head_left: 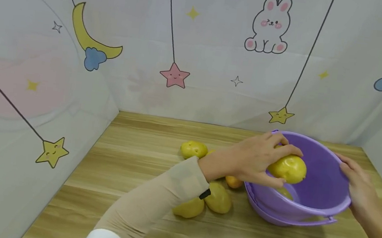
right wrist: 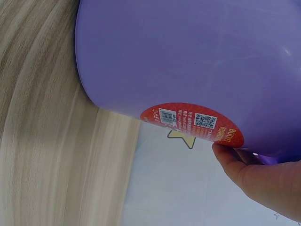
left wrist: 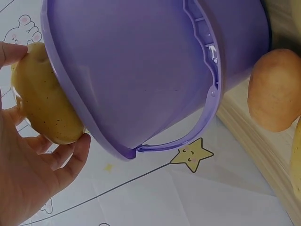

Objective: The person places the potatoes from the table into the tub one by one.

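Note:
My left hand (head_left: 257,158) grips a yellow potato (head_left: 289,168) over the near-left part of a purple bucket (head_left: 326,177)'s opening. In the left wrist view, fingers curl round the speckled potato (left wrist: 44,96) beside the bucket's rim (left wrist: 77,101). On the bucket's right side my right hand (head_left: 362,185) holds the rim. The right wrist view shows that hand (right wrist: 268,181) at the bucket wall, beside a red round label (right wrist: 193,123). Another yellowish thing (head_left: 285,192) lies inside the bucket, partly hidden by the rim.
Left of the bucket, a yellow potato (head_left: 193,150), an orange-coloured round item (head_left: 233,182) and two yellow oval items (head_left: 218,198) lie on the wooden table (head_left: 129,159). My left forearm hides part of this group. A printed white cloth (head_left: 207,97) stands behind.

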A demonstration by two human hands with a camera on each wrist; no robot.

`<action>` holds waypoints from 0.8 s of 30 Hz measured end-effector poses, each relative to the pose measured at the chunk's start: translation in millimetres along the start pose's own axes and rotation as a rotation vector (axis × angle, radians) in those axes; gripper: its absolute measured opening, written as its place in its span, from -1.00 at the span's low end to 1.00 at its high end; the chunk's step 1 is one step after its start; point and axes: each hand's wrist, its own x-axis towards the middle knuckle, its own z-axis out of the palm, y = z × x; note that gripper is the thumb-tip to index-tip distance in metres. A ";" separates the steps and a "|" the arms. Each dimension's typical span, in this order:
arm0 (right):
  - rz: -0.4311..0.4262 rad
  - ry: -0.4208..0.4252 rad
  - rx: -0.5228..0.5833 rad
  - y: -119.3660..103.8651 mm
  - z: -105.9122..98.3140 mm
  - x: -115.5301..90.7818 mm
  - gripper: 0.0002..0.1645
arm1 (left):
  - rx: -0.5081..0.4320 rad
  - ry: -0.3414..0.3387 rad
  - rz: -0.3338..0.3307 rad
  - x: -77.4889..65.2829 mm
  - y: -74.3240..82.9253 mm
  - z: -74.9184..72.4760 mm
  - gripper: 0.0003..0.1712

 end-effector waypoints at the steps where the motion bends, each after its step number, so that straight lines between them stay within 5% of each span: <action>1: 0.001 -0.001 0.002 -0.1 -0.5 0.6 -0.56 | 0.006 0.001 0.000 0.7 -0.1 0.9 -0.24; 15: 0.032 0.012 0.012 -0.6 -2.1 2.4 -0.55 | 0.070 0.018 0.004 8.7 1.8 9.2 -0.21; 24: 0.022 0.010 0.009 -1.7 -2.6 6.3 -0.54 | -0.005 0.030 -0.009 10.5 -0.2 3.2 -0.35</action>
